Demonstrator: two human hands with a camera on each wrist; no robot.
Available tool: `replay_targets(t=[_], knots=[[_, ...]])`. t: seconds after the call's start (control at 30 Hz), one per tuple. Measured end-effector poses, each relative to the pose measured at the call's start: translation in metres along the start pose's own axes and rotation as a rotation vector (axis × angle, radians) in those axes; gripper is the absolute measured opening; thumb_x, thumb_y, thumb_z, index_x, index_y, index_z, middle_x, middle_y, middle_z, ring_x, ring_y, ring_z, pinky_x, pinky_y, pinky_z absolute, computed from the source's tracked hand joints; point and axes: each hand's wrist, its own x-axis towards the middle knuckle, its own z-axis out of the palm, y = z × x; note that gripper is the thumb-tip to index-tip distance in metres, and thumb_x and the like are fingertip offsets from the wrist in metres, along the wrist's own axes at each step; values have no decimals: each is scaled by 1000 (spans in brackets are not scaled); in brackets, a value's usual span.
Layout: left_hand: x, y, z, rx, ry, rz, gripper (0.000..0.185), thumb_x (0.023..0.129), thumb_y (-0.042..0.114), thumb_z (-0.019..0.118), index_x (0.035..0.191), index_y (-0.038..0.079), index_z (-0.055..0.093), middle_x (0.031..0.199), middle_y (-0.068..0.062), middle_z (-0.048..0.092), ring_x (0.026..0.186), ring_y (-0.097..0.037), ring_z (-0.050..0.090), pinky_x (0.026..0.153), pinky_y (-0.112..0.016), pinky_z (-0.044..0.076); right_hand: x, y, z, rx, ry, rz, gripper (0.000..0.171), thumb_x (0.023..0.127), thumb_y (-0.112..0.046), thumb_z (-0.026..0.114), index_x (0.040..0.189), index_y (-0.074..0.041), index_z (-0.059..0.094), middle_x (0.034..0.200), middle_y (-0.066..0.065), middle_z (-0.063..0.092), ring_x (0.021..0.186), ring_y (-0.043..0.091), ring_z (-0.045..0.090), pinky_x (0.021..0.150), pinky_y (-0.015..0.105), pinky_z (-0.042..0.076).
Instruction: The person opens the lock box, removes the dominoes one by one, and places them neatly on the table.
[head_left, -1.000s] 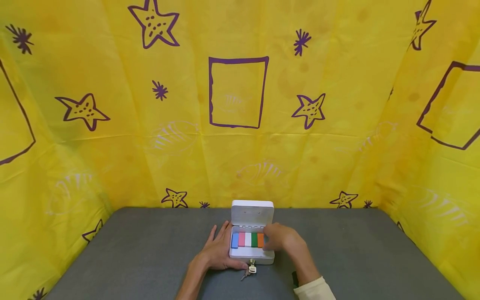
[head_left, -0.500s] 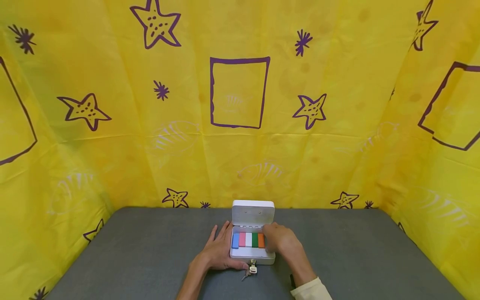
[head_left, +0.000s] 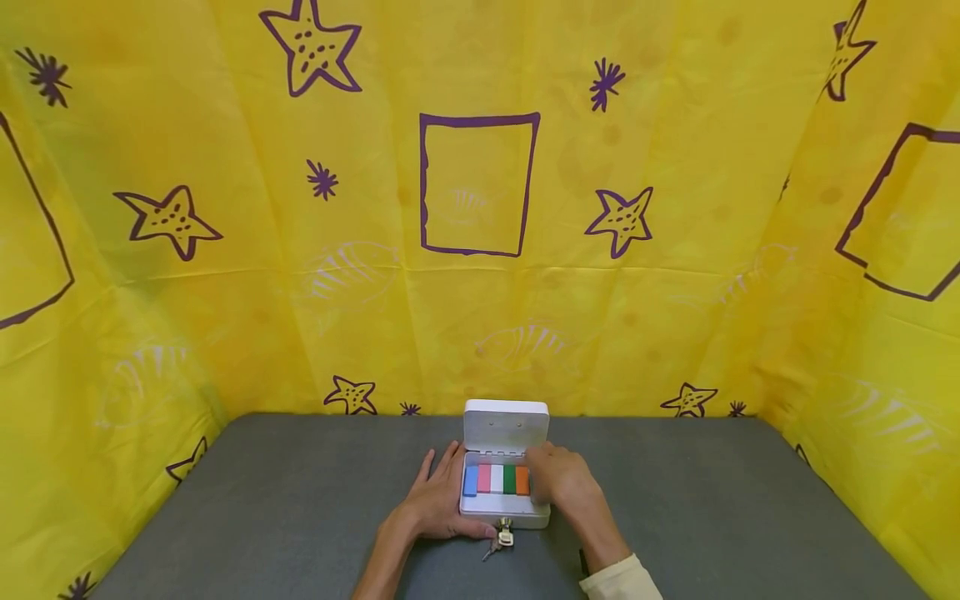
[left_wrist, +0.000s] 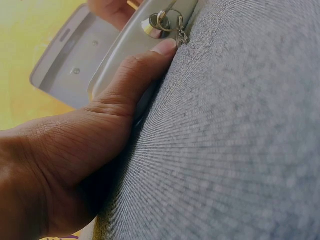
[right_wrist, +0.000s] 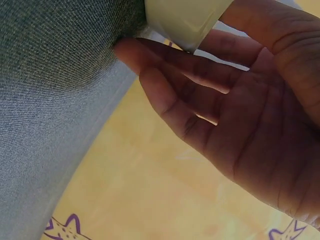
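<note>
Both hands on the open white box (head_left: 504,492), mid-table on the grey mat (head_left: 300,508).
Left hand (head_left: 435,504) flat, bracing the box's left side, thumb by the keys (head_left: 501,537). Right hand (head_left: 561,482) over the right-end coloured blocks (head_left: 497,479); whether it's pinching one I can't tell. Likely picking a block; next needs a clean straight lift.

Your box (head_left: 504,510) sits on the table (head_left: 262,508) near its middle, toward the near edge, with its lid (head_left: 506,426) standing up at the far side. Inside it, a row of blocks (head_left: 496,479) runs left to right. Your left hand (head_left: 435,504) lies flat on the table against the box's left side, thumb along the near wall. Your right hand (head_left: 558,479) rests over the box's right end, above the rightmost blocks. The keys (head_left: 500,537) hang at the near wall and lie on the table just before it, between your wrists. A curtain (head_left: 480,208) stands behind the table and along both sides.
</note>
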Motion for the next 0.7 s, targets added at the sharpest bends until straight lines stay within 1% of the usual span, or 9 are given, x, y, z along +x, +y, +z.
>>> replay_targets(t=[0.1, 0.17, 0.2, 0.27, 0.37, 0.43, 0.47, 0.6, 0.7], knots=[[0, 0, 0, -2, -3, 0, 135, 69, 69, 86, 165, 4, 16, 174, -21, 19, 165, -38, 11, 133, -63, -4, -1, 2, -1, 21, 43, -38, 30, 73, 0, 87, 92, -5, 65, 88, 11, 67, 79, 29, 62, 75, 51, 58], [0, -1, 0, -1, -2, 2, 134, 69, 69, 86, 164, 4, 17, 174, -21, 20, 165, -38, 11, 133, -63, -4, -1, 4, -2, 55, 45, -52, 34, 72, -1, 89, 93, -6, 63, 87, 10, 66, 78, 28, 61, 75, 51, 57], [1, -1, 0, 0, -2, 3, 134, 69, 69, 86, 164, 4, 17, 174, -21, 20, 165, -38, 11, 133, -63, -4, 0, 6, -3, 74, 35, -55, 35, 73, -2, 90, 94, -6, 62, 87, 9, 65, 78, 27, 60, 75, 50, 57], [1, -1, 0, 6, -1, 4, 135, 69, 70, 86, 164, 4, 17, 174, -21, 20, 165, -38, 11, 133, -63, -4, 1, 9, -6, 123, 3, -62, 32, 76, -3, 89, 93, -7, 62, 85, 7, 62, 77, 25, 58, 71, 46, 54], [2, -1, 1, 11, 0, 2, 136, 69, 70, 86, 165, 3, 16, 174, -21, 20, 165, -37, 11, 133, -63, -4, 1, 14, -12, 192, -49, -72, 26, 82, -4, 86, 90, -6, 61, 80, 5, 56, 75, 21, 53, 65, 37, 46], [2, -1, 1, 10, 1, -1, 137, 69, 70, 86, 165, 4, 15, 174, -20, 20, 165, -37, 11, 133, -63, -4, 1, 18, -15, 216, -44, -96, 25, 83, -2, 84, 84, -7, 60, 75, 3, 51, 71, 19, 49, 62, 33, 38], [2, -1, 1, 8, 3, -2, 137, 68, 70, 86, 165, 4, 15, 174, -20, 20, 165, -37, 11, 133, -63, -4, 0, 19, -16, 218, -34, -110, 25, 83, -2, 83, 81, -7, 59, 73, 3, 49, 70, 19, 48, 61, 32, 35], [2, -1, 2, 15, 6, -1, 137, 68, 71, 86, 165, 3, 15, 174, -21, 20, 165, -37, 12, 133, -63, -4, -2, 24, -20, 246, -4, -166, 27, 82, 1, 79, 75, -9, 55, 68, 1, 45, 65, 17, 44, 58, 29, 31], [2, -3, 2, 20, 8, 1, 138, 68, 71, 86, 165, 2, 16, 174, -21, 20, 165, -37, 12, 133, -63, -4, -2, 27, -23, 278, -5, -210, 28, 82, 2, 76, 74, -9, 52, 67, 0, 42, 63, 16, 42, 56, 27, 28]])
